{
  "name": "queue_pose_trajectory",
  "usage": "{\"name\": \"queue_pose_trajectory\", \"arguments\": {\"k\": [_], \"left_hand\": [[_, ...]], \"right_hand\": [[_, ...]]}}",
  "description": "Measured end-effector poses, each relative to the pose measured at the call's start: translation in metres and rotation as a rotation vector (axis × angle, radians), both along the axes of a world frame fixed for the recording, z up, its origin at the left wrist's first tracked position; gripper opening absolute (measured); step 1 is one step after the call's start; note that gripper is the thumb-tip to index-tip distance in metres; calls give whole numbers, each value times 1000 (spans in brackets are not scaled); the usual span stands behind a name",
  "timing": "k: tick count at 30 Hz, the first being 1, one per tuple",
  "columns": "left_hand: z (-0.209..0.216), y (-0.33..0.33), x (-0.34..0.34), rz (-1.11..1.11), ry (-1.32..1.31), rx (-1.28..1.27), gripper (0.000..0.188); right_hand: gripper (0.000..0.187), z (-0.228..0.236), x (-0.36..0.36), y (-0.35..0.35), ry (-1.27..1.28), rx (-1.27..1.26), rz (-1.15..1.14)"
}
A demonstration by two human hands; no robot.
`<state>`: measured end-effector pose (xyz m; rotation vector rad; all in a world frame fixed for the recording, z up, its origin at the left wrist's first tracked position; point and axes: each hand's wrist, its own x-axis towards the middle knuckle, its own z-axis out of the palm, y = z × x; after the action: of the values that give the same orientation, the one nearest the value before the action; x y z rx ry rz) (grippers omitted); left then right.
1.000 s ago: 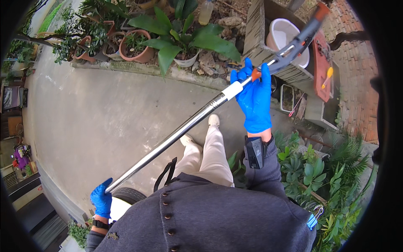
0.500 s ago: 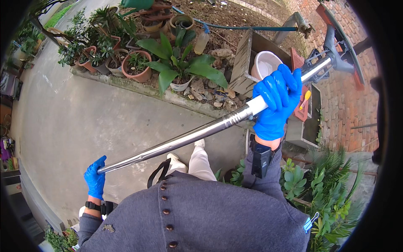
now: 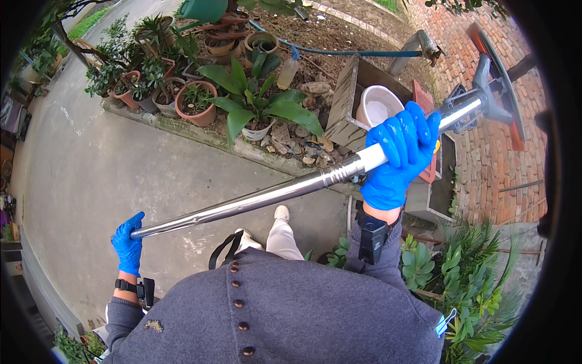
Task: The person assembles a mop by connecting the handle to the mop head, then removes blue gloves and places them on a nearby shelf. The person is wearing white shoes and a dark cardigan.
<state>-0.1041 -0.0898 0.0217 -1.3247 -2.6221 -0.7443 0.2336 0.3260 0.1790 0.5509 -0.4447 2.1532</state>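
Across the picture slants a mop with a shiny metal pole (image 3: 254, 204) and a long, narrow head (image 3: 501, 79) in dark grey and orange. A grey forked bracket (image 3: 483, 91) joins head and pole at the upper right. My right hand (image 3: 400, 155), in a wet blue glove, is wrapped round the pole just above a white sleeve (image 3: 371, 158). At the lower left my left hand (image 3: 128, 244), also gloved in blue, grips the pole's far end, which its fingers partly hide. Dark devices are strapped to both wrists.
Beyond the pole, a raised bed holds potted plants (image 3: 196, 100), stones and a blue hose (image 3: 339, 51). A concrete trough (image 3: 342, 112) with a white basin (image 3: 381, 104) stands near my right hand. Brick paving (image 3: 485, 176) and leafy plants (image 3: 454, 273) lie to the right.
My left hand and the pole's end have shifted a little up and left in the picture. The mop head sits slightly lower. Both hands keep their hold.
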Motion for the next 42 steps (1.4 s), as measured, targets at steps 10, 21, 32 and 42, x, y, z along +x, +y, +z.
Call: {"name": "queue_pose_trajectory", "arguments": {"k": [10,21,32,42], "left_hand": [[15,0,4,8,78,47,33],[23,1,-5,28,84,165,25],[18,14,-5,-29,29,50,35],[-27,-11,36,-169,-483,-594,31]], "right_hand": [[35,9,14,-4,-42,52,-74],[37,10,16,2,25,17,-66],[37,1,12,8,-94,-15,-104],[34,-77,9,37,-722,-264,-379]]}}
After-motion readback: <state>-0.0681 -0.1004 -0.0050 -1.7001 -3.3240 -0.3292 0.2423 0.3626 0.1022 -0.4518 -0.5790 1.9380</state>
